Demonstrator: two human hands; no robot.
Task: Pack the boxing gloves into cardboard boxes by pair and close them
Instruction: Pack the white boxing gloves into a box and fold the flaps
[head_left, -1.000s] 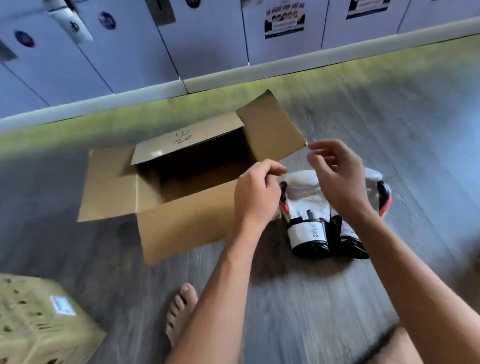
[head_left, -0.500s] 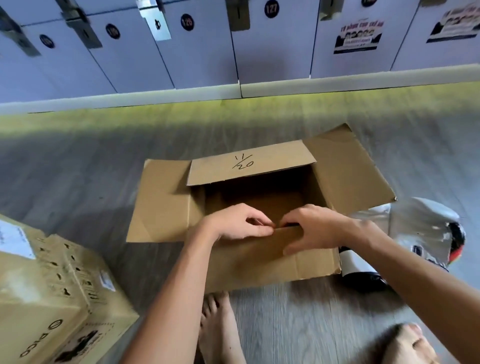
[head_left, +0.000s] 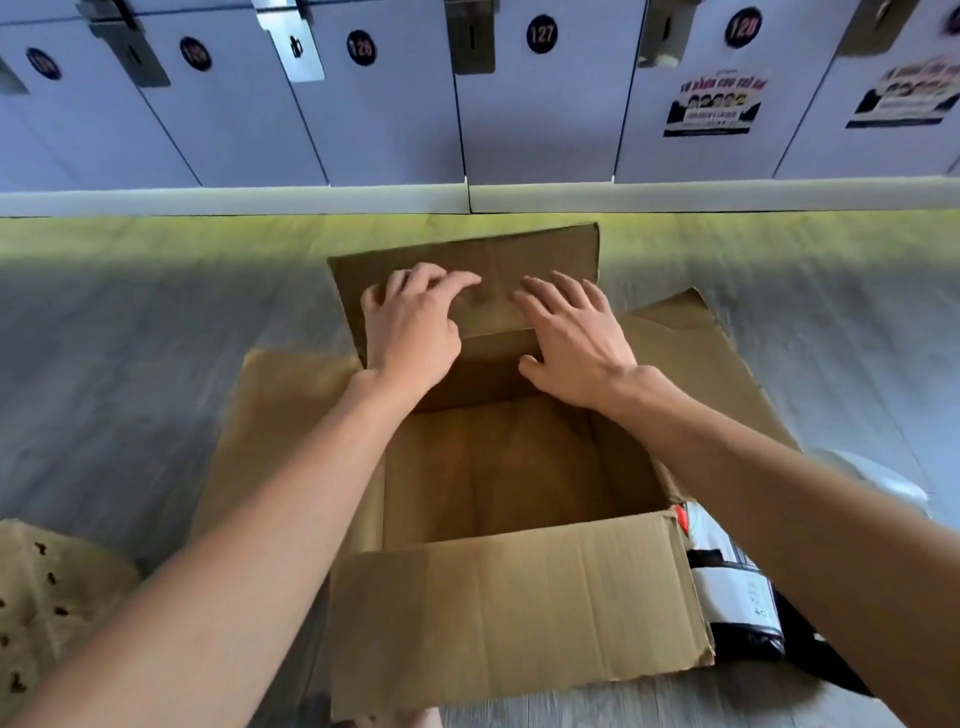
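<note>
Now both spread hands, left hand (head_left: 410, 332) and right hand (head_left: 571, 343), press the cardboard box (head_left: 519, 597) far flap.

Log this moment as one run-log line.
stage: opening box | left hand: flat on far flap | right hand: flat on far flap | box: open, nothing inside | gloves: on floor right of box
</note>
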